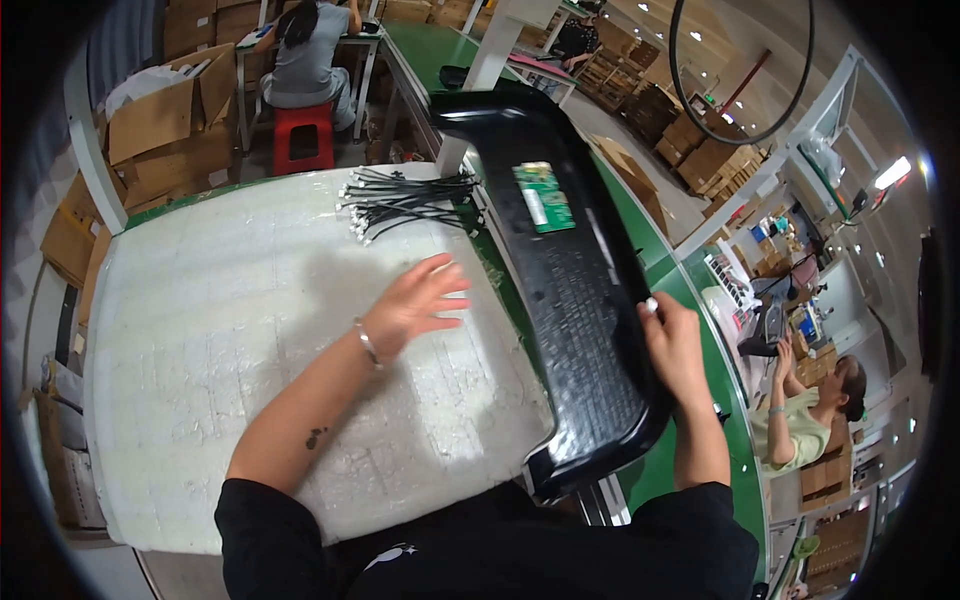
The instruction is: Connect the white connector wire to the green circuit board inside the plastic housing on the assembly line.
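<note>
My left hand [417, 303] hovers over the pale padded mat [215, 370] with its fingers spread and nothing in them. To its right lies a long black plastic housing [580, 310], its raised ends curving toward the mat. My right hand [677, 345] is closed at the housing's right rim, its fingers curled against the edge. A small white spot shows at those fingertips, too small to name. On the housing's far part rests a green circuit board [546, 200] with a white strip. Beyond my left hand, black cables [410, 200] with white connectors lie bunched on the mat.
A green worktop [660, 270] runs under and beyond the housing. Cardboard boxes [165, 125] stand at the far left, near a red stool [303, 138] with a seated person. Another person [815, 415] works at the right. A black hoop [742, 65] hangs at the upper right.
</note>
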Available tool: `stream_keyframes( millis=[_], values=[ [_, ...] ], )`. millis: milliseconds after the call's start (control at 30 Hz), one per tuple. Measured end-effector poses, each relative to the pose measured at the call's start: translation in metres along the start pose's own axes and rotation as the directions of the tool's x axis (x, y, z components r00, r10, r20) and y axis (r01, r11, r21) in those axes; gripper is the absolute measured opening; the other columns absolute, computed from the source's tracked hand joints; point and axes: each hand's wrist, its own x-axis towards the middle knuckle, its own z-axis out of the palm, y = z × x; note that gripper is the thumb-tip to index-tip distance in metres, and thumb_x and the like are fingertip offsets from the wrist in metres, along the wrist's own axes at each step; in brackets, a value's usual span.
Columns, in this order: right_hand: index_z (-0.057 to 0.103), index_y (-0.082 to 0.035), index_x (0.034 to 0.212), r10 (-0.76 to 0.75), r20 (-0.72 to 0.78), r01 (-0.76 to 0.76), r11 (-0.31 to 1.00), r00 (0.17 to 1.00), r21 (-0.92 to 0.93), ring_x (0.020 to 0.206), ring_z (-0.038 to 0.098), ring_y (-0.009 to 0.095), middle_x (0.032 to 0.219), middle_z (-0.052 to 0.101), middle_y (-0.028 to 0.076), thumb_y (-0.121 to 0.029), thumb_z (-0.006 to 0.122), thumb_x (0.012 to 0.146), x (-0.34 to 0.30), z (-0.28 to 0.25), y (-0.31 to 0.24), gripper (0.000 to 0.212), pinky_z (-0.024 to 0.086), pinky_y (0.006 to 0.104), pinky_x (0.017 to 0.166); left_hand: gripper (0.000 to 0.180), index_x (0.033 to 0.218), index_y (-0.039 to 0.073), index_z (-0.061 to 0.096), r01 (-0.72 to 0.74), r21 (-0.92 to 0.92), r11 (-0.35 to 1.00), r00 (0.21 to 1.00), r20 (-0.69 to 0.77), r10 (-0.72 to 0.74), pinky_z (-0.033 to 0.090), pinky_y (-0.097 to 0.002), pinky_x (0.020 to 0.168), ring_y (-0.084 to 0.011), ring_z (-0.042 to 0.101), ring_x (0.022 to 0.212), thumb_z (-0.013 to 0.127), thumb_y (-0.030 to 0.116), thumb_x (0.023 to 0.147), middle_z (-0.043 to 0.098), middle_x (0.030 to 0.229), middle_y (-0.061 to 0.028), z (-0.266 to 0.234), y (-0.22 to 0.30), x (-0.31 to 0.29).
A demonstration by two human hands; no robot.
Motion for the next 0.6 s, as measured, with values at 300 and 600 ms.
stream_keyframes(
  millis=[300, 600],
  values=[
    [0.053, -0.004, 0.108, -0.510, 0.052, 0.476, 0.831, 0.858, 0.288, 0.071, 0.059, 0.030, 0.077, 0.056, 0.013, -0.017, 0.056, 0.086, -0.031, -0.019, -0.069, 0.025, 0.047, 0.0394, 0.064, 0.028, 0.108, 0.003, 0.060, -0.261, 0.041, 0.964, 0.927, -0.268, 0.262, 0.053, -0.0292, 0.078, -0.0155, 0.065, 0.086, 0.061, 0.026, 0.091, 0.067, 0.098, -0.0076, -0.031, 0.070, -0.062],
    [0.053, -0.006, 0.091, -0.737, 0.019, 0.737, 0.676, 0.676, 0.021, 0.071, 0.058, 0.032, 0.076, 0.056, 0.011, -0.008, 0.056, 0.078, -0.009, 0.012, -0.082, 0.014, 0.046, 0.0404, 0.061, 0.040, 0.102, 0.000, 0.064, 0.217, 0.670, 0.709, 0.975, -0.111, -0.194, 0.052, -0.0254, 0.064, -0.0114, 0.064, 0.072, 0.062, 0.037, 0.089, 0.067, 0.090, -0.0069, -0.059, 0.083, -0.099]
  ],
)
